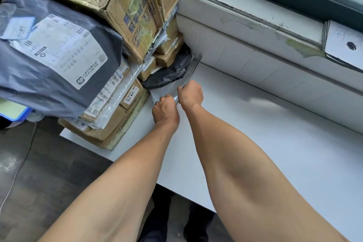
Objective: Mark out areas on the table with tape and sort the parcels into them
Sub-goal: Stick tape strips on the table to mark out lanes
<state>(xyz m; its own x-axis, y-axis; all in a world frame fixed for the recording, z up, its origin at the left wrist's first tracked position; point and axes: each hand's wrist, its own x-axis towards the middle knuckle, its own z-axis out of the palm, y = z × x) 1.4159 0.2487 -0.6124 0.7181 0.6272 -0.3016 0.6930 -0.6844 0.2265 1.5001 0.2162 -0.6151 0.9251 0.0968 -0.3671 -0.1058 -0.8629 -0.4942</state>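
A thin strip of clear tape [193, 68] runs across the white table [275, 143] from the back wall toward me. My right hand [190, 92] is closed on the strip's near part. My left hand [166, 110] sits just behind it, fingers curled around the tape's near end; what lies inside the fist is hidden. Parcels are piled left of the tape: a big grey poly bag [49, 55], a taped cardboard box with blue print [125, 15], a black poly bag [169, 72] and small cardboard boxes [131, 94].
A white wall panel [255, 61] and window sill [255, 12] bound the table's back. A white box with a round hole [345, 43] stands on the sill at right. Dark floor [49, 173] with a thin cable [17, 171] lies left of the table's front edge.
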